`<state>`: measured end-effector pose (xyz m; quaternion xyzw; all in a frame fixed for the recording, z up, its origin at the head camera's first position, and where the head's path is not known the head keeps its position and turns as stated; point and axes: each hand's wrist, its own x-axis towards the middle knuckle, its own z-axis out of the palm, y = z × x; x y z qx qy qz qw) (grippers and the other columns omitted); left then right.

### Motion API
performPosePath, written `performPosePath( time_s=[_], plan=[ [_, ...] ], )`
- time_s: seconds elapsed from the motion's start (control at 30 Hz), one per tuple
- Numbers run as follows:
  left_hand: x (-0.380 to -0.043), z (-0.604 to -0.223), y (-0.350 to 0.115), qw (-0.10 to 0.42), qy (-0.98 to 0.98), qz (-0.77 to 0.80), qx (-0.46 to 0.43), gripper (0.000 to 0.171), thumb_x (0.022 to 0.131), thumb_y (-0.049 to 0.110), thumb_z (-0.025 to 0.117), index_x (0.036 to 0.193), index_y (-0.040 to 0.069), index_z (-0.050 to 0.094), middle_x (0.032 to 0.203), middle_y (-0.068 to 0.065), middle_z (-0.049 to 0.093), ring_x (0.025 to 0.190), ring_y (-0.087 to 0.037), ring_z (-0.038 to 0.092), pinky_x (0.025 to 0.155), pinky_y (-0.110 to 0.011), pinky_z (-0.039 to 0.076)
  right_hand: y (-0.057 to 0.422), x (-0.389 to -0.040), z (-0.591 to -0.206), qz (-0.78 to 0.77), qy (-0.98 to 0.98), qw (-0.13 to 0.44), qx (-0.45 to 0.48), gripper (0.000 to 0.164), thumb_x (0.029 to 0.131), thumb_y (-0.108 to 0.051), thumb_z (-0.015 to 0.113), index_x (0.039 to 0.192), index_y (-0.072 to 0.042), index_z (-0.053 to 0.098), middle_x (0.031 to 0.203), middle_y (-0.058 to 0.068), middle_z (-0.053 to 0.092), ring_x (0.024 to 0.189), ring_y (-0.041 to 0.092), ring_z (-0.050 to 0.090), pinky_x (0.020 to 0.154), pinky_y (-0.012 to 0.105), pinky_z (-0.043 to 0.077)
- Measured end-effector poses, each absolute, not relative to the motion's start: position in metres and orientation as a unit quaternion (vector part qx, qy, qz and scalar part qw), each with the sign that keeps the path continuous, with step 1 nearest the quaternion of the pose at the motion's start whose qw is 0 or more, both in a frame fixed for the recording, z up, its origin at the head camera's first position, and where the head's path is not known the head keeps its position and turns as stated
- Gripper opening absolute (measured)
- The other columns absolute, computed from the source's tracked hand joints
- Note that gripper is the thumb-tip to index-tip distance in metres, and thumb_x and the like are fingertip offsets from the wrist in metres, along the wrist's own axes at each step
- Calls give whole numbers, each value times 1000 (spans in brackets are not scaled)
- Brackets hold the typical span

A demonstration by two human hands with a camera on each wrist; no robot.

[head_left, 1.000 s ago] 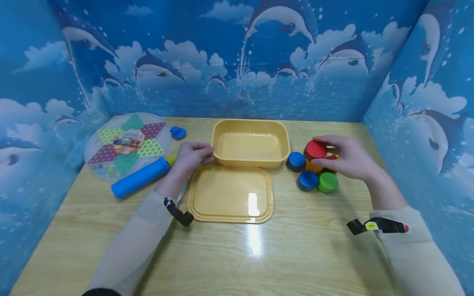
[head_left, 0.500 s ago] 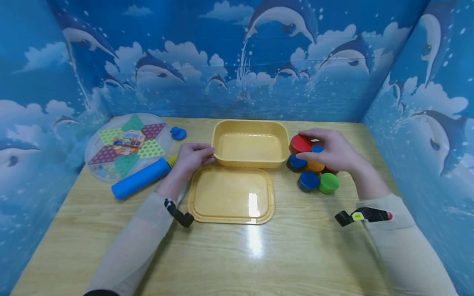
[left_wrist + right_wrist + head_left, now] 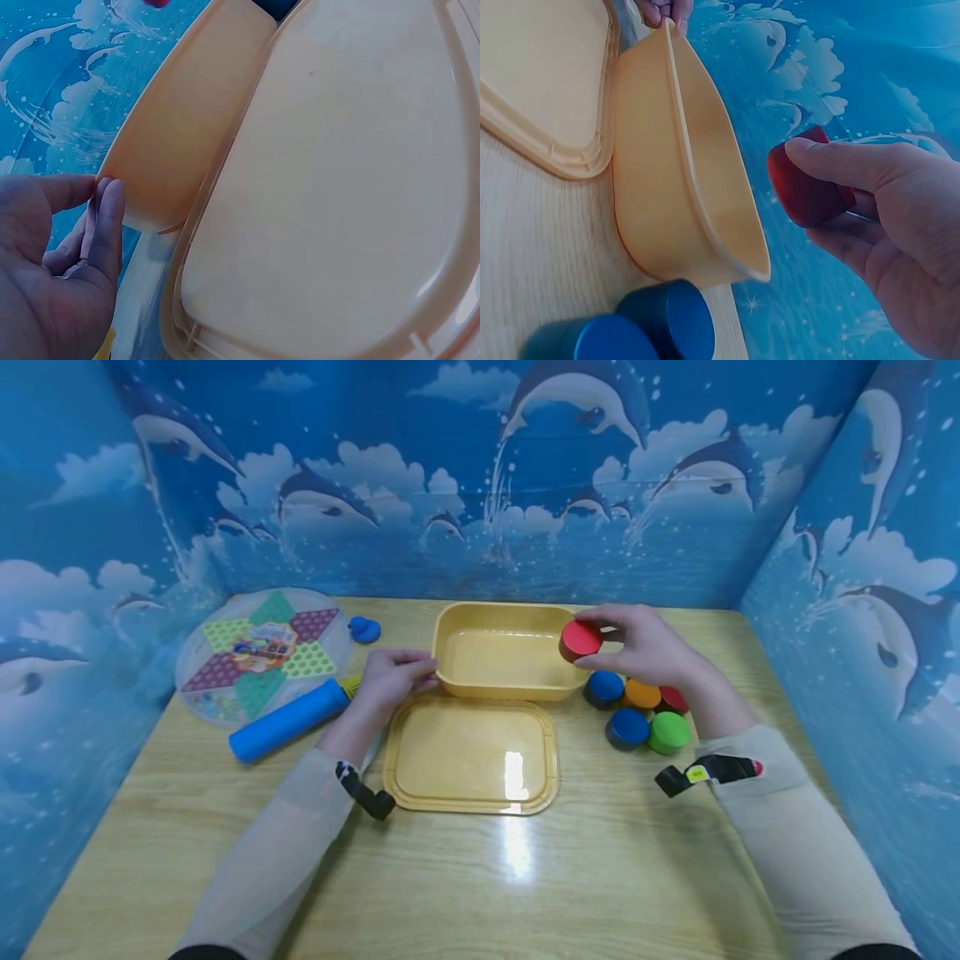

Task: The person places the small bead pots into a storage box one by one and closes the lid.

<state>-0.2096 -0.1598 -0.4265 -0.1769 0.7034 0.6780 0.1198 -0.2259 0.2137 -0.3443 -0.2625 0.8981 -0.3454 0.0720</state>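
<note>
My right hand (image 3: 637, 643) holds a small red round tub (image 3: 580, 642) between thumb and fingers, over the right end of a yellow plastic box (image 3: 510, 687). In the right wrist view the red tub (image 3: 806, 184) hangs beside the box's rim. My left hand (image 3: 390, 681) pinches the box's left rim; the left wrist view shows thumb and fingertips of this hand (image 3: 67, 262) meeting at the edge. The flat yellow lid (image 3: 465, 756) lies on the table in front of the box. No tub shows in the visible part of the box.
Right of the box stand blue tubs (image 3: 627, 729), an orange tub (image 3: 641, 695), a green tub (image 3: 669, 733) and another red tub (image 3: 672, 699). At the left lie a round game board (image 3: 258, 668), a blue cylinder (image 3: 288, 720) and a blue toy duck (image 3: 364, 629). Dolphin-print walls (image 3: 480, 560) enclose the table.
My right hand has carried the red tub leftward from above the other tubs to over the box's right end. The left hand keeps its place on the rim.
</note>
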Motion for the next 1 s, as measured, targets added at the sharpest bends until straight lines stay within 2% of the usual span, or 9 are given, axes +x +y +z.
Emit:
performPosePath(
  time_s=[0.27, 0.73, 1.0],
  plan=[
    [-210, -427, -161, 120, 704, 677, -179, 30, 100, 13, 76, 127, 0, 72, 120, -18, 68, 98, -25, 75, 84, -31, 64, 193, -239, -346, -355, 887, 79, -284, 67, 87, -11, 90, 146, 1, 60, 136, 12, 64, 125, 29, 59, 103, 54, 56],
    [-215, -430, -162, 123, 699, 682, -179, 29, 99, 12, 78, 124, 0, 72, 119, -19, 68, 95, -24, 76, 83, -30, 64, 161, -263, -355, -374, 871, 119, -296, 66, 89, -11, 88, 146, 1, 59, 141, 14, 62, 127, 30, 58, 111, 51, 51],
    [-214, -431, -163, 124, 699, 681, -178, 28, 100, 12, 77, 125, 0, 72, 119, -19, 68, 96, -25, 76, 83, -31, 65, 144, -274, -362, -378, 867, 131, -297, 67, 89, -14, 89, 147, 0, 58, 140, 13, 62, 126, 29, 58, 108, 47, 53]
  ],
)
